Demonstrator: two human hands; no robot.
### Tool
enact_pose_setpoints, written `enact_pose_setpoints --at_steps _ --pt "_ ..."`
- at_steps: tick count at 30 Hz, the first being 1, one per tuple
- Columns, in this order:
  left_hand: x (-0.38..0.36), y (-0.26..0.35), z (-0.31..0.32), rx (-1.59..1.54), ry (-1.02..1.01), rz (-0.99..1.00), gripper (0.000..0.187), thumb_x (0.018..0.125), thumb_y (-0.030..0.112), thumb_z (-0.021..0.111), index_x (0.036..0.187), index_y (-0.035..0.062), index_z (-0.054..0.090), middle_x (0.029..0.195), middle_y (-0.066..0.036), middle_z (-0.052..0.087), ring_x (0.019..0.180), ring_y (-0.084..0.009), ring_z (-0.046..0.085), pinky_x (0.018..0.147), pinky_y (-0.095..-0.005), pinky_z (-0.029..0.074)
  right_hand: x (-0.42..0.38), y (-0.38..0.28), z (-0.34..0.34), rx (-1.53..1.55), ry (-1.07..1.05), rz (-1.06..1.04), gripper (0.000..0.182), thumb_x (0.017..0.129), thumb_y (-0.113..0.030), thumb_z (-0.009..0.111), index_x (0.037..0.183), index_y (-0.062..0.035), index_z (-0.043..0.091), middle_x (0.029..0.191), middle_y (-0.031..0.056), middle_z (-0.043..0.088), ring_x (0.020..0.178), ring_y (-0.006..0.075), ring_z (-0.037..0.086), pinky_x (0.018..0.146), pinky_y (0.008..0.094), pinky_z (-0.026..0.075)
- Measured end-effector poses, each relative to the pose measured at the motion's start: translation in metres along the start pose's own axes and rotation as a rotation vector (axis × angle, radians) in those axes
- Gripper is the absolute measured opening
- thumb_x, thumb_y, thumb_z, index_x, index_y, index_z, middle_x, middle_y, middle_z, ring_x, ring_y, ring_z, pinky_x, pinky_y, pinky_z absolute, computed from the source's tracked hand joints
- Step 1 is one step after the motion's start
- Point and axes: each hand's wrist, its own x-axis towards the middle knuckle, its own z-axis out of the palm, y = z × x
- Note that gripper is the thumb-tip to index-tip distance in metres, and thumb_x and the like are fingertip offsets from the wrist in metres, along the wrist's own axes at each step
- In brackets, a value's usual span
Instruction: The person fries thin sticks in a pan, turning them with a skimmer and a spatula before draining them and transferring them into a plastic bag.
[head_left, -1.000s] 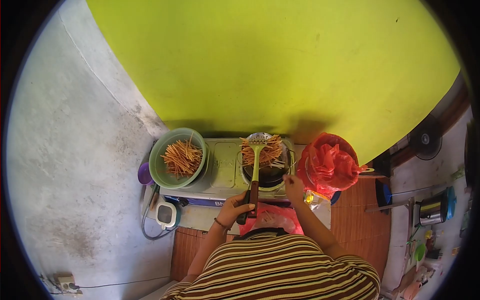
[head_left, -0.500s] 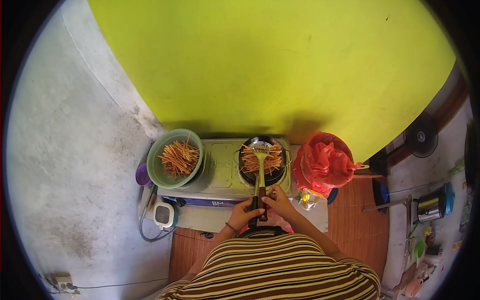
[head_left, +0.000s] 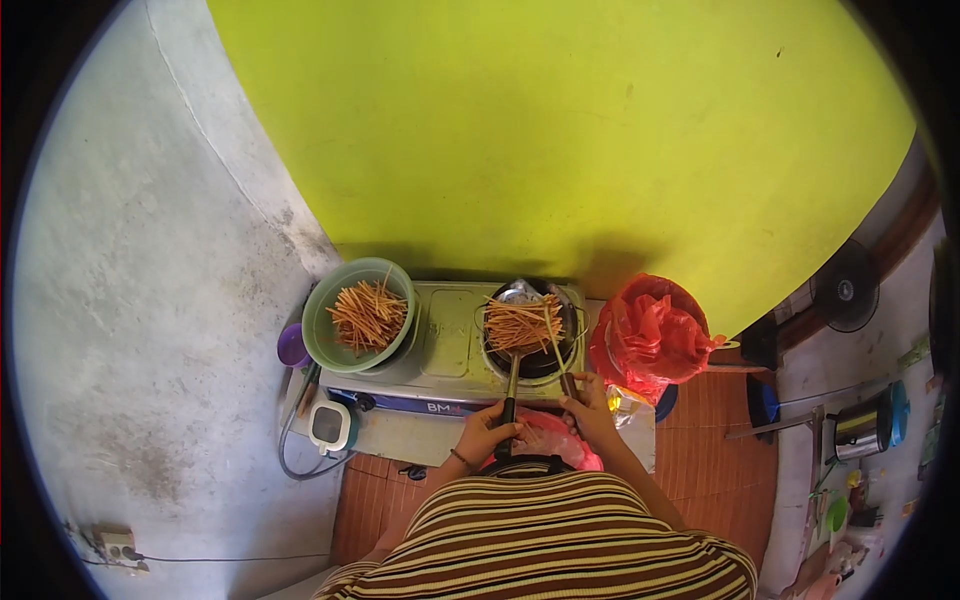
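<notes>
A black wok [head_left: 572, 335] of brown fried sticks [head_left: 524, 323] sits on the right burner of the stove. My left hand [head_left: 484, 434] is closed round the black grip of a long-handled cooking utensil [head_left: 513, 382]. The sticks are heaped over that utensil's head, hiding its shape. My right hand [head_left: 594, 410] grips the brown handle of a metal slotted spatula [head_left: 556, 345]. The spatula slants up to the left, with its head at the far side of the heap. To the left, a green basin [head_left: 318, 350] holds more fried sticks.
The gas stove [head_left: 445, 335] stands against a yellow-green wall. Right of it is a container lined with a red plastic bag [head_left: 660, 325], with a clear packet [head_left: 628, 405] in front. A purple cup [head_left: 293, 346] and a white-lidded container [head_left: 331, 426] are at left.
My right hand has moved right, away from my left, swinging the spatula handle right and tilting it. The sticks now lie bunched higher on the left-hand utensil, baring the wok's near part.
</notes>
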Motion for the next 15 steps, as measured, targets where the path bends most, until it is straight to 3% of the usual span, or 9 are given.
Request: enact_pose_setpoints --at_steps 8,11,15 --pt "-0.007 0.010 0.006 0.016 0.044 0.051 0.022 0.080 0.007 0.065 0.100 -0.0015 0.061 0.079 -0.003 0.061 0.067 -0.0096 0.058 0.062 -0.0229 0.047 -0.013 -0.001 -0.031 0.235 0.097 -0.105 0.044 0.085 -0.004 0.056 0.121 -0.0117 0.031 0.070 0.0031 0.050 0.048 0.0075 0.046 0.039 0.0198 0.037" --pt "-0.011 0.020 0.011 0.023 0.067 0.060 0.019 0.080 0.007 0.065 0.096 -0.0012 0.061 0.077 -0.003 0.060 0.066 -0.0093 0.057 0.062 -0.0228 0.047 -0.015 0.007 -0.044 -0.078 0.193 -0.068 0.048 0.081 -0.004 0.059 0.122 -0.0103 0.035 0.074 0.0050 0.052 0.052 0.0084 0.048 0.039 0.0221 0.037" --pt "-0.011 0.024 0.007 0.045 0.084 0.074 0.017 0.080 0.007 0.065 0.094 -0.0003 0.061 0.076 -0.002 0.059 0.066 -0.0087 0.056 0.061 -0.0224 0.046 -0.019 0.015 -0.061 -0.713 0.178 -0.245 0.043 0.075 -0.003 0.060 0.115 -0.0060 0.043 0.080 0.0136 0.060 0.063 0.0224 0.060 0.053 0.0336 0.046"
